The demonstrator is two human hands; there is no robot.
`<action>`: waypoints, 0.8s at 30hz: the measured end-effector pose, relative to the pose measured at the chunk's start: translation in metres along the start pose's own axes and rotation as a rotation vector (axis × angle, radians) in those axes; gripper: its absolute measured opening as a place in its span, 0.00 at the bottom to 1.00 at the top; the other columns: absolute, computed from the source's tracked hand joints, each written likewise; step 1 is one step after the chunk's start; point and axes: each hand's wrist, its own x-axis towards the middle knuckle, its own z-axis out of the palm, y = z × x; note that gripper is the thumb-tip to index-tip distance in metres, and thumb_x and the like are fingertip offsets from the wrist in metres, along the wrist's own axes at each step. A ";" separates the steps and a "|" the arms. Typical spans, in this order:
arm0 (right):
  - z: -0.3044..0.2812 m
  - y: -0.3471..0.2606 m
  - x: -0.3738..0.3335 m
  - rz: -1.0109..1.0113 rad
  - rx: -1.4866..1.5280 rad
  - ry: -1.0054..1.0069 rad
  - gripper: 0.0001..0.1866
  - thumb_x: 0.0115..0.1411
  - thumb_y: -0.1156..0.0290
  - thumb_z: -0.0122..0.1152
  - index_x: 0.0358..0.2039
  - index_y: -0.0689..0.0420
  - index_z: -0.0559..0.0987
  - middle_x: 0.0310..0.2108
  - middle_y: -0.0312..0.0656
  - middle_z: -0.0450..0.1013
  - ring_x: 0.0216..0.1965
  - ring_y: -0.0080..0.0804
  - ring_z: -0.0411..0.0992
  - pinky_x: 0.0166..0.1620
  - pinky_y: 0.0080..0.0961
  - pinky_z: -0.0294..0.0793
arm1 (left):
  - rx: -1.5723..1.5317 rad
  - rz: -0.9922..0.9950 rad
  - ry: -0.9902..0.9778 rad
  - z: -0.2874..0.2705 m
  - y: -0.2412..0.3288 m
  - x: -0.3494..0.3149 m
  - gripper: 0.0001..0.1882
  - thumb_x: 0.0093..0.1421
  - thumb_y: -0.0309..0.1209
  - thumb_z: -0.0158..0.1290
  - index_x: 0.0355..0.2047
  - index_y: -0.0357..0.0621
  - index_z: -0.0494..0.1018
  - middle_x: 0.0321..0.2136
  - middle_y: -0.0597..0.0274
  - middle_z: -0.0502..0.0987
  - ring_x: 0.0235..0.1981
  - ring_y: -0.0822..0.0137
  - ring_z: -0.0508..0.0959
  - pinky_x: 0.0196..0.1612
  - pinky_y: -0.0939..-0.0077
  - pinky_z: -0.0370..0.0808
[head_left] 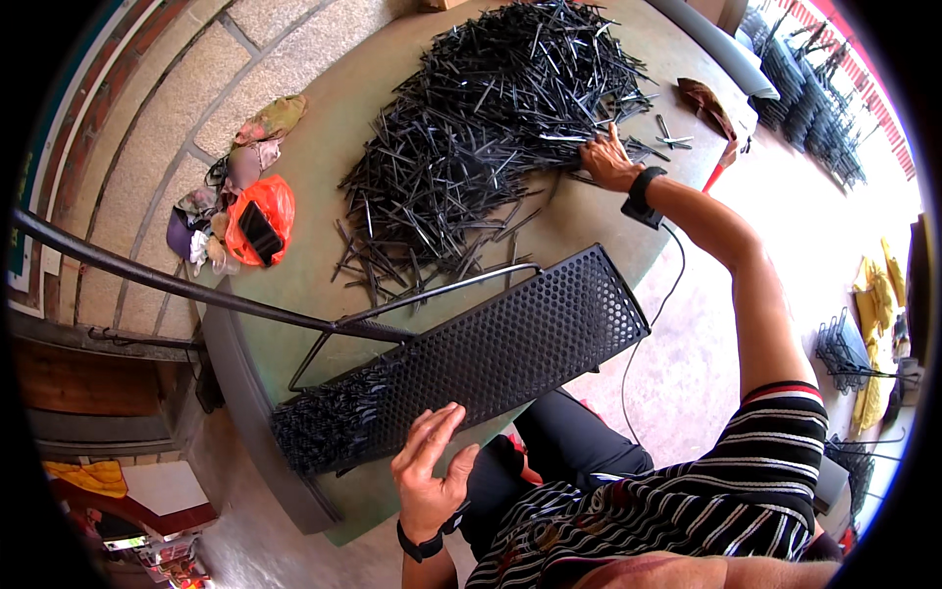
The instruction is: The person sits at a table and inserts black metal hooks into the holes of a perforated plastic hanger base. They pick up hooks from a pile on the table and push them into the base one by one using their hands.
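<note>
Loosely open left hand (429,471), right hand (610,159) with grip unclear at big far heap of thin black strips (491,108) unplaced, long black perforated metal-looking rack (510,344) seemingly filled only at left end.

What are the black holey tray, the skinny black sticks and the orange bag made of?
Holey tray: probably black-painted metal; stiff, punched sheet. Skinny sticks: plastic or metal, unclear; glossy, with glints. Orange bag: likely thin, shiny plastic; it's crinkled.

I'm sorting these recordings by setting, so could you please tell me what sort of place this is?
Probably a workshop: a large heap of thin black pieces lies on the table near a perforated black panel, and stacked dark frames stand beyond.
</note>
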 end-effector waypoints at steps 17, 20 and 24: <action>-0.024 0.002 0.028 0.125 0.112 -0.043 0.30 0.27 0.60 0.73 0.34 0.59 0.77 0.36 0.53 0.70 0.40 0.49 0.71 0.40 0.36 0.74 | -0.299 0.170 -0.169 0.036 0.066 0.087 0.14 0.50 0.21 0.57 0.39 0.37 0.75 0.27 0.56 0.78 0.28 0.65 0.79 0.32 0.78 0.74; -0.017 0.005 0.034 0.143 0.227 -0.147 0.31 0.29 0.62 0.71 0.37 0.61 0.75 0.36 0.54 0.70 0.39 0.48 0.72 0.39 0.34 0.74 | -0.323 0.198 -0.219 0.038 0.071 0.098 0.14 0.50 0.21 0.57 0.39 0.37 0.75 0.27 0.56 0.78 0.28 0.65 0.79 0.32 0.78 0.74; -0.004 0.001 0.031 0.235 0.346 -0.041 0.28 0.29 0.66 0.68 0.36 0.62 0.73 0.34 0.54 0.70 0.38 0.49 0.72 0.37 0.35 0.74 | -0.331 0.188 -0.254 0.042 0.075 0.108 0.13 0.50 0.21 0.57 0.39 0.37 0.75 0.26 0.56 0.78 0.27 0.66 0.79 0.31 0.78 0.74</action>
